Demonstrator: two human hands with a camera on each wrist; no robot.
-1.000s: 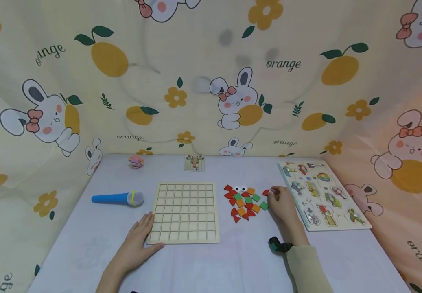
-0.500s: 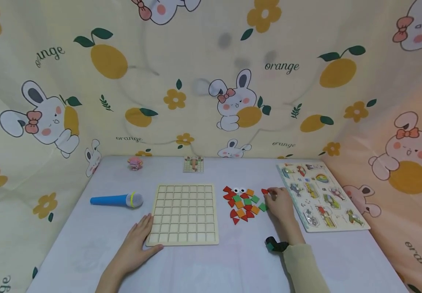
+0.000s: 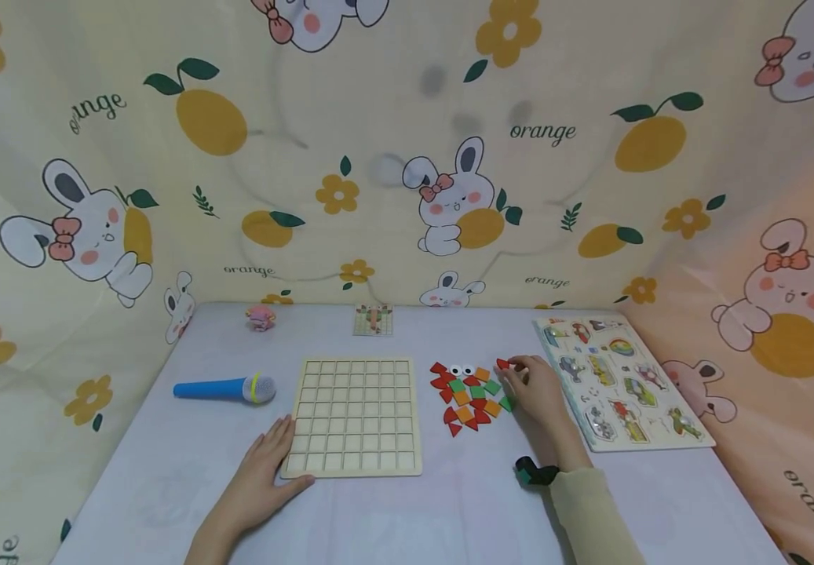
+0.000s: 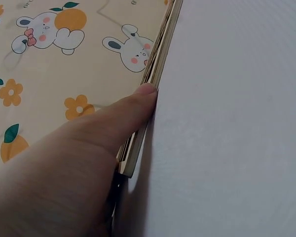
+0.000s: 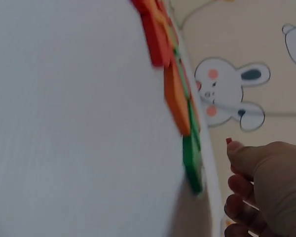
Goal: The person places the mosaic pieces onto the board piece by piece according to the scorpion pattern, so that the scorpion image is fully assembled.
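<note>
My left hand (image 3: 257, 477) rests against the left side of a pale wooden grid board (image 3: 357, 417), its fingers extended and its thumb at the near corner. In the left wrist view the thumb (image 4: 130, 111) lies along the board's edge (image 4: 160, 54). Between thumb and fingertip, my right hand (image 3: 539, 394) pinches a small red tile (image 3: 502, 363). Only a bit of that tile (image 5: 229, 140) shows in the right wrist view. Just left of this hand lie loose red, orange and green tiles (image 3: 461, 398), plus two round white eye pieces (image 3: 461, 369).
A picture puzzle board (image 3: 622, 384) lies right of my right hand. Left of the grid board is a blue toy microphone (image 3: 223, 388). At the back stand a small pink toy (image 3: 261, 318) and a square picture card (image 3: 374, 320). A printed cloth hangs behind the table.
My right hand has shifted slightly left with the red tile, toward the loose pieces. The left hand keeps its place on the board. The head view has tipped up a little.
</note>
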